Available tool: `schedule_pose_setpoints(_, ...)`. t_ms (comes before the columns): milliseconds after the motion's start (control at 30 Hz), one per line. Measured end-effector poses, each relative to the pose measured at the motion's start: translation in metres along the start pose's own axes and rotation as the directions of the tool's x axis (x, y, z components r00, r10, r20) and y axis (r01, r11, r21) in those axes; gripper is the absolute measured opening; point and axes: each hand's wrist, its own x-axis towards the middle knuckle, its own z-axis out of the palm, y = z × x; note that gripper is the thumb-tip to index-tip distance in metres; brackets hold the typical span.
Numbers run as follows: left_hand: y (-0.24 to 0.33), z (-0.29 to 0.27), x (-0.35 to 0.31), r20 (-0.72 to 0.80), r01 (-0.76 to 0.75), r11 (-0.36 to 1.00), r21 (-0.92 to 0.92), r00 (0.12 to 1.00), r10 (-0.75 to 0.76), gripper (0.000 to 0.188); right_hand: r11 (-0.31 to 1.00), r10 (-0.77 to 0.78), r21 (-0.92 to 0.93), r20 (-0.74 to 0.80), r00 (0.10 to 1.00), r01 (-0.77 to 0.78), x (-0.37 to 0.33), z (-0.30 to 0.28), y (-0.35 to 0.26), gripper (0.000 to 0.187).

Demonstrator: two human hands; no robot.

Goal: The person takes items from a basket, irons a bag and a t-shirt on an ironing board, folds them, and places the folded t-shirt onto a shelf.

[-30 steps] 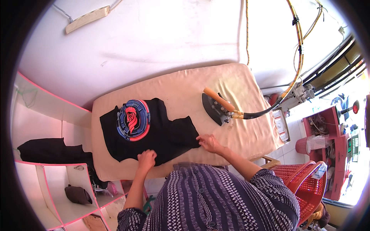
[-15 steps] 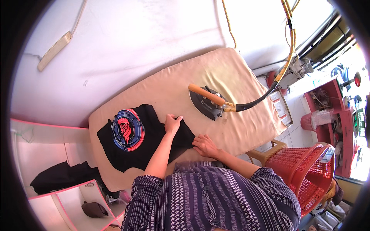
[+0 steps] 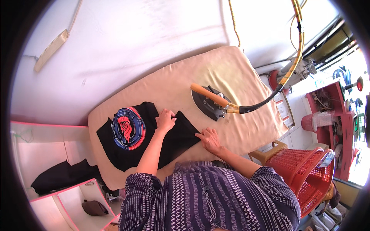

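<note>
A black garment (image 3: pixel 175 133) with a round red and blue print lies spread on the beige padded ironing table (image 3: pixel 162 84). My left hand (image 3: pixel 165 121) rests on its upper edge, fingers bent together against the cloth; the fingertips are partly hidden. At the garment's right corner, my right hand (image 3: pixel 210 140) pinches the hem between thumb and forefinger, its other fingers loosely curled. Beyond my hands, an iron (image 3: pixel 208 102) with an orange handle and a dark soleplate sits on the table, touched by neither hand.
A black and yellow hose (image 3: pixel 283 79) runs from the iron up to the right. Red plastic baskets (image 3: pixel 298 173) stand beside the table at the right. White shelving with pink edges (image 3: pixel 73 133) holds a dark cloth (image 3: pixel 63 176) at the left. A white wall borders the table's far side.
My right hand has moved a little right and up, drawing the garment's corner outward, so that part lies wider and flatter. My left hand has shifted slightly left. The iron stays put.
</note>
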Motion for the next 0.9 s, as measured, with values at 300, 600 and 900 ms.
schedule_pose_setpoints(300,0.009,0.005,-0.013,-0.527,-0.017,0.992,-0.127,0.848,-0.053,0.018,0.95,-0.065,-0.311,-0.242,0.968,-0.014,0.14,-0.106,0.006,0.039)
schedule_pose_setpoints(600,0.046,0.047,-0.13,-0.104,-0.47,0.793,-0.388,0.877,0.469,0.046,0.873,0.461,-0.347,0.357,0.812,-0.343,0.17,-0.096,0.071,0.075)
schedule_pose_setpoints(900,-0.074,-0.017,-0.031,-0.145,-0.267,0.957,-0.114,0.957,0.249,0.036,0.854,0.392,0.167,0.417,0.82,-0.493,0.157,-0.113,0.009,0.079)
